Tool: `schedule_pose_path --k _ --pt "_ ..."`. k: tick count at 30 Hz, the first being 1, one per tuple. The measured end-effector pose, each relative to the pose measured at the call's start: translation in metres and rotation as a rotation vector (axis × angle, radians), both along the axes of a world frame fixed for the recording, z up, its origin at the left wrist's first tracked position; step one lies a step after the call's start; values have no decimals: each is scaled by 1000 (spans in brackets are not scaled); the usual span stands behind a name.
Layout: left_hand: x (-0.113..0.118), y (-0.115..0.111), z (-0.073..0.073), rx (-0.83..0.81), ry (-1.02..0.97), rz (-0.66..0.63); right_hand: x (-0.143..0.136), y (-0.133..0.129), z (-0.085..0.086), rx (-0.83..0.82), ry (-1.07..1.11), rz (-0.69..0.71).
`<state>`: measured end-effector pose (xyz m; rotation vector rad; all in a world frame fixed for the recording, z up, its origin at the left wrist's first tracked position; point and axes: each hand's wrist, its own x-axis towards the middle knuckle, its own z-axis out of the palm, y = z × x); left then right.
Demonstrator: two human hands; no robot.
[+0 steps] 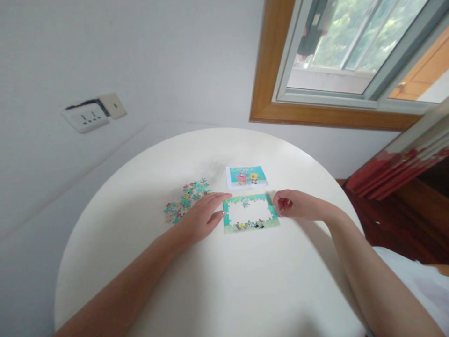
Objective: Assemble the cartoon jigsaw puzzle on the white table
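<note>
A partly assembled jigsaw puzzle [229, 229] lies flat, a teal and green border around a white middle, with a cartoon face at its top edge and small figures along the bottom. My left hand [206, 213] is open at its left side, fingertips and thumb by the border. At the right edge, my right hand [286, 203] has its fingers curled together; anything inside them is hidden. Loose puzzle pieces [187, 199] are heaped left of the puzzle, partly behind my left hand. Just beyond the puzzle lies a picture card [247, 176] with pink and yellow cartoon characters.
Everything rests on a round white table [238, 285]. Its far edge stands near a pale wall [182, 70] with a power socket [86, 115] on the left. A wood-framed window [270, 112] is at upper right, with a red and white curtain [393, 168] below it.
</note>
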<state>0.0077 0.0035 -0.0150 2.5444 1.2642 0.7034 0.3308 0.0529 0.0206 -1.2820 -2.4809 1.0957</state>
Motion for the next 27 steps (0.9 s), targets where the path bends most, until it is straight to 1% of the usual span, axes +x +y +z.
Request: schedule_pose_path --k 2,4,6,8,11,13,15,19,23,27 --pt "-2 3 1 14 -16 22 0 0 1 18 -5 -17" --pt "-9 7 4 59 -24 88 -1 1 2 72 -5 -51" --pt "-22 11 12 126 -21 196 -3 3 1 149 0 -96" --pt "-40 15 22 149 -9 257 -4 5 0 219 11 -138" --pt "-69 18 36 84 22 343 -7 8 -5 285 22 -174" --pt "-83 19 39 -3 51 379 -10 9 -7 312 24 -176" --pt "-92 18 39 -94 76 393 -12 9 -9 338 30 -174" --pt "-97 14 38 -217 77 380 -16 10 -11 379 36 -178" --pt "-99 9 42 -292 38 368 -18 10 -13 402 34 -177" --pt "-107 5 43 -350 54 379 -20 10 -14 416 28 -184"
